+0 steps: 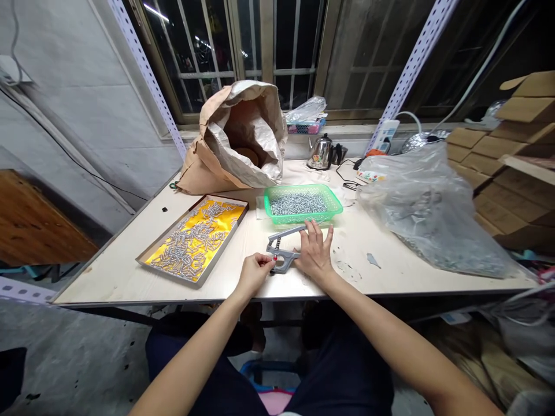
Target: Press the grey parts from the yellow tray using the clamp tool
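A grey spring-loaded lever tool (284, 263) lies near the front edge of the table, its upper arm raised and a coil spring showing between its arms. My right hand (315, 254) is at the tool's right end, fingertips on the upper arm and thumb side against the lower body; its outer fingers are spread. Thumb and index finger of my left hand (255, 271) pinch together at the tool's left side, at a tiny red-tipped piece (274, 258). Most of that piece is hidden by the fingertips, so its kind is unclear.
A shallow tray (202, 281) of small metal pins stands left on the table. Behind the tool sits a green basket (303, 219) of similar pieces. A large paper sack (197, 167), a kettle (319, 153) and a clear plastic bag (433, 214) surround them. Cardboard boxes (515, 190) are stacked right.
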The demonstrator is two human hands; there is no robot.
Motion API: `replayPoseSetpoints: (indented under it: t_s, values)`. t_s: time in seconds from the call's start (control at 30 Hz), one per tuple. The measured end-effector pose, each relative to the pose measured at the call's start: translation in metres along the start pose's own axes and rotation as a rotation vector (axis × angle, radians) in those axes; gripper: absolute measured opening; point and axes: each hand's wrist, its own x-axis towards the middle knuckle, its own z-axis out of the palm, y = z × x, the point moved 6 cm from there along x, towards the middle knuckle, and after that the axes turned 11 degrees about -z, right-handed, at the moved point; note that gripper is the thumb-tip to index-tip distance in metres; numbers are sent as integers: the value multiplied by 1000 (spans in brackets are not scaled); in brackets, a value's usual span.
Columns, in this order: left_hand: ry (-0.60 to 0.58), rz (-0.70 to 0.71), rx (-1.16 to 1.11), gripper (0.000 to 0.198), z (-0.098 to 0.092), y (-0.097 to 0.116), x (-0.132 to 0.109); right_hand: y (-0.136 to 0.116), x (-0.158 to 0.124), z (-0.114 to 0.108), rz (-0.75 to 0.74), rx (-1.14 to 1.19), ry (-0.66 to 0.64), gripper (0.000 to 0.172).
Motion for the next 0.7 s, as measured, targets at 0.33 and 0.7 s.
replayPoseSetpoints:
  t_s: [0.33,0.7]
  values:
    - [-82,132,420,11,-5,26,-4,-3,-1,4,-3,-9,-16,56]
    - [-191,33,138,23,0,5,-1,-5,0,5,-22,-16,-14,57]
